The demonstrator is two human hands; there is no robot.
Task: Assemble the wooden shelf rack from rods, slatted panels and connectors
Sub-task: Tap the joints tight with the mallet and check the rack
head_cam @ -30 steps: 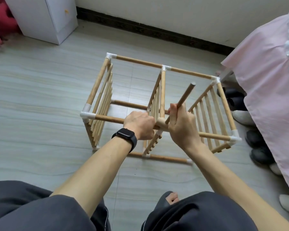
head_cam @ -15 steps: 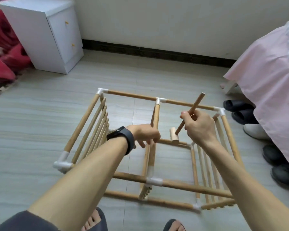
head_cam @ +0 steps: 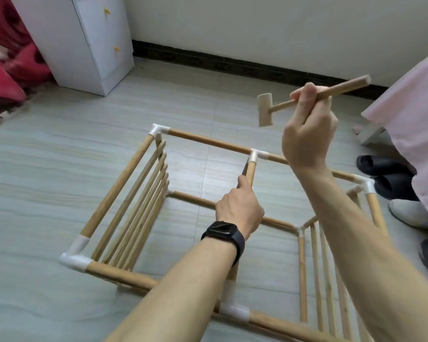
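The wooden shelf rack [head_cam: 124, 193] lies on its side on the floor, built of rods, slatted panels and white plastic connectors. My left hand [head_cam: 239, 209], with a black watch on the wrist, grips the rack's middle rod [head_cam: 250, 172] just below the white T-connector [head_cam: 256, 154] on the far rail. My right hand [head_cam: 309, 127] holds a small wooden mallet [head_cam: 266, 109] by its handle, raised above the far rail, its head pointing left and hanging clear of the rack.
A white drawer cabinet [head_cam: 84, 38] stands at the back left beside red fabric [head_cam: 8, 62]. A pink bedcover [head_cam: 410, 124] hangs at the right, with dark and white shoes [head_cam: 386, 166] on the floor below it. Grey tile floor surrounds the rack.
My right hand has lifted the mallet up and to the right, away from the middle rod. My left hand has slid further along that rod toward the far T-connector. The view has come closer.
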